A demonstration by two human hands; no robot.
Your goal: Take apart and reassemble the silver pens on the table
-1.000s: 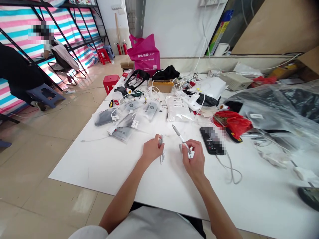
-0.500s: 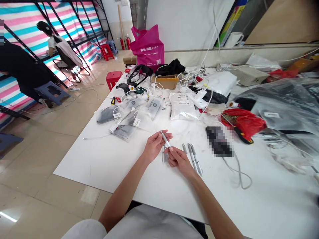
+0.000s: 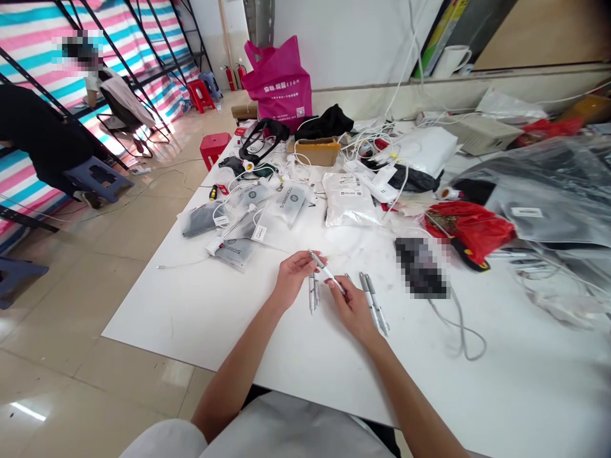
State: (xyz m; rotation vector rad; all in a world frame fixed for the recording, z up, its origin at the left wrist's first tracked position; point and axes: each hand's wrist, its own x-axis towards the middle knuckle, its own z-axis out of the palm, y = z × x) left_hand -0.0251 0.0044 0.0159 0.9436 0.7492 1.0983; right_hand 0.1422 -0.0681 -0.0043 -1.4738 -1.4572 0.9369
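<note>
Head view: I find left hand (image 3: 292, 280) and right hand (image 3: 353, 308) with fingers closed on opposite ends of one silver pen (image 3: 326, 272), held low over the bench (image 3: 214, 318). Two spare pens (image 3: 375, 305) lie beside the right hand. I judge the pen is being worked end against end; the next move calls for a firm, even pinch.

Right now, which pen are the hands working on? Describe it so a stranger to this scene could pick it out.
Start at the white table and find the two hands near its front, left hand and right hand. Spanning them is a silver pen, raised and slanted. The pair of pens just to the right lies flat on the table; this one alone is pinched at both ends.
</note>
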